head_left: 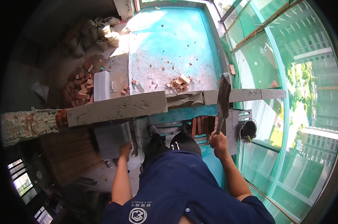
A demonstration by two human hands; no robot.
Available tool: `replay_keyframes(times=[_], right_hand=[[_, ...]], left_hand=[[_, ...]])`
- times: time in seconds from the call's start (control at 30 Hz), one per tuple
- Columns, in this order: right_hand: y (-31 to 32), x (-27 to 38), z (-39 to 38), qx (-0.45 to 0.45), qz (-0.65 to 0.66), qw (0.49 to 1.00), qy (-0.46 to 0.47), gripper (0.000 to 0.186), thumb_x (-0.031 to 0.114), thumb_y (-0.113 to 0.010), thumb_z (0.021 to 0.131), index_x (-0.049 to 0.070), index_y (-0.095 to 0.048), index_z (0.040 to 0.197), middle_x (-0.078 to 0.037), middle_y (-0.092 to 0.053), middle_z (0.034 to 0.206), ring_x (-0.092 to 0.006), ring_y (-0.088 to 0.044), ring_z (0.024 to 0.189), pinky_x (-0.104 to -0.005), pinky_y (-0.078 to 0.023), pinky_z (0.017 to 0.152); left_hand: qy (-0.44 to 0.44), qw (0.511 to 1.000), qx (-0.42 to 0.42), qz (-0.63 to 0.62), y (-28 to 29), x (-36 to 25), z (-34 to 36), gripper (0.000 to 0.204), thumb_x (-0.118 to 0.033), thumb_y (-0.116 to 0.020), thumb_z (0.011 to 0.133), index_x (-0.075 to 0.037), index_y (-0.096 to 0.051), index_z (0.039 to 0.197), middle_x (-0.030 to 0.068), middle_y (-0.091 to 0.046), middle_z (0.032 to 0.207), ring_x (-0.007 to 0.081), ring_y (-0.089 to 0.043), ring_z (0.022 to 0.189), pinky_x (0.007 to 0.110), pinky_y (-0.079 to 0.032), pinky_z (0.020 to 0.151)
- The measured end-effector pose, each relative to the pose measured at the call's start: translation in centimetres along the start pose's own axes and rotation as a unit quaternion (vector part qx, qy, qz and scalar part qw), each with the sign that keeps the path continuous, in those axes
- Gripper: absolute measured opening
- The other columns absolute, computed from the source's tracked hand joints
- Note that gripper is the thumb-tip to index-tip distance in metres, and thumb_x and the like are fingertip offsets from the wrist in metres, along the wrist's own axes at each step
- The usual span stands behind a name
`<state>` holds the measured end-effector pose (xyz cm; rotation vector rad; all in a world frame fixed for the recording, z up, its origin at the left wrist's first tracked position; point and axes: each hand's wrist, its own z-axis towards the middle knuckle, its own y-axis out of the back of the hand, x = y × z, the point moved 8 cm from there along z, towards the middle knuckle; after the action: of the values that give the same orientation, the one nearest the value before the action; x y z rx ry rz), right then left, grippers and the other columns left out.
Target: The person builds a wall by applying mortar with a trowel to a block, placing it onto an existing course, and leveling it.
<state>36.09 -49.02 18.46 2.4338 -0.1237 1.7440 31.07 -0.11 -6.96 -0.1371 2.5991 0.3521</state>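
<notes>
My right hand (219,144) is closed round the handle of a mortar-caked trowel (224,95). Its long blade points up and away, across the top of a low wall of grey blocks (118,108). Left of the blade, a dip between two blocks holds wet-looking grey mortar (184,99). My left hand (126,150) is closed in a loose fist with nothing visible in it. It hangs on the near side of the wall, beside a large grey block (111,139).
Upright red bricks (203,125) stand by my feet, near a dark bucket (248,130). Beyond the wall lie a brick pile (79,87), white blocks (101,86), brick rubble (180,83), sacks (98,33) and a turquoise-coated floor (176,33). Green netting (258,63) hangs at right.
</notes>
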Motion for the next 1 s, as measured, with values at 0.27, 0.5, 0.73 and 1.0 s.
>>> replay_keyframes(times=[0.27,0.5,0.73,1.0], right_hand=[[5.1,-17.3,3.6,-0.074,-0.238,0.958,-0.139,0.063,0.056,-0.035,0.095,-0.001,-0.054,0.073,-0.015,-0.054,0.064,-0.0288,-0.054,0.063,-0.0394,-0.041,0.061],[7.3,-19.5,5.0,-0.012,0.093,0.930,-0.354,0.061,0.065,-0.038,0.090,0.015,-0.039,0.055,0.002,-0.038,0.048,-0.0114,-0.038,0.037,-0.0268,-0.032,0.038],[7.7,-18.0,7.1,0.101,0.166,0.858,-0.475,0.054,0.065,-0.043,0.088,0.015,-0.041,0.067,0.005,-0.034,0.053,-0.0095,-0.032,0.042,-0.0263,-0.028,0.041],[11.3,-20.3,19.7,0.021,0.059,0.916,-0.397,0.051,0.057,-0.049,0.089,0.009,-0.048,0.072,0.000,-0.043,0.055,-0.0122,-0.037,0.041,-0.0295,-0.034,0.041]], left_hand=[[-0.037,0.992,0.020,0.115,-3.1,1.9,-4.2,0.027,-0.036,-0.055,0.088,-0.010,-0.058,0.082,-0.0009,-0.054,0.072,0.0114,-0.048,0.064,0.029,-0.036,0.058],[0.035,0.988,0.015,0.152,-6.4,3.3,-9.3,0.030,-0.029,-0.055,0.088,-0.001,-0.061,0.097,0.0042,-0.060,0.088,0.0157,-0.056,0.078,0.029,-0.044,0.072],[0.012,0.994,-0.015,0.108,-8.0,2.1,-10.1,0.043,-0.032,-0.060,0.089,0.002,-0.058,0.116,0.0086,-0.063,0.104,0.0182,-0.059,0.093,0.029,-0.044,0.081],[0.022,0.996,-0.046,0.072,-7.9,3.9,-13.1,0.039,-0.031,-0.059,0.090,-0.001,-0.059,0.114,0.0040,-0.064,0.098,0.0141,-0.059,0.087,0.026,-0.043,0.069]])
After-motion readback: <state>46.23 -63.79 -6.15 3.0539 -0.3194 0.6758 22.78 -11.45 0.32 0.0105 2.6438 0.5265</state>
